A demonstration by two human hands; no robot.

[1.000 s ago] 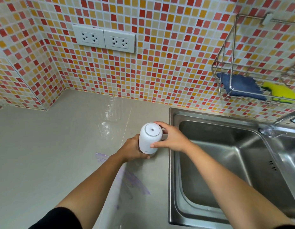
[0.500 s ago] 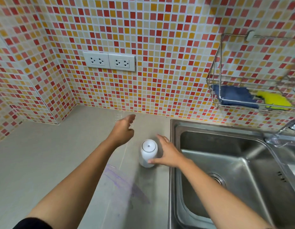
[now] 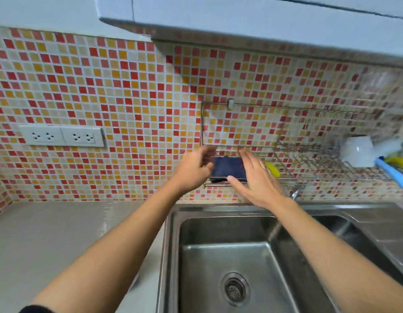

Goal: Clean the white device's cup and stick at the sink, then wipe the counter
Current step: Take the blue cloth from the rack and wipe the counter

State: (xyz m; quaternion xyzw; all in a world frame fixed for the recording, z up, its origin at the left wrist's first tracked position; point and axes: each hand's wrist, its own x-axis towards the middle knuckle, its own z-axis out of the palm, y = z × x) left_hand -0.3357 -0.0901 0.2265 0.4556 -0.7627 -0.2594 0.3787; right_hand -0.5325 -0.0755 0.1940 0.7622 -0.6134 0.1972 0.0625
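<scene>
Both hands have left the white device, which is now out of view, and are raised past the sink (image 3: pixel 229 256) toward the wire rack (image 3: pixel 218 186) above it. My left hand (image 3: pixel 192 169) curls loosely, holding nothing, at the rack's left end; my right hand (image 3: pixel 254 179) is spread open, empty, just before the dark blue cloth (image 3: pixel 228 168) in the rack. I judge I am fetching that cloth for wiping, with the yellow sponge (image 3: pixel 272 169) just beyond.

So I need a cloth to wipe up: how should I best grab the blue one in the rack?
Probably pinch the blue cloth's front edge, coming from the front over the rack's low rail. It lies flat, with the wall behind and yellow sponge to its right.
</scene>
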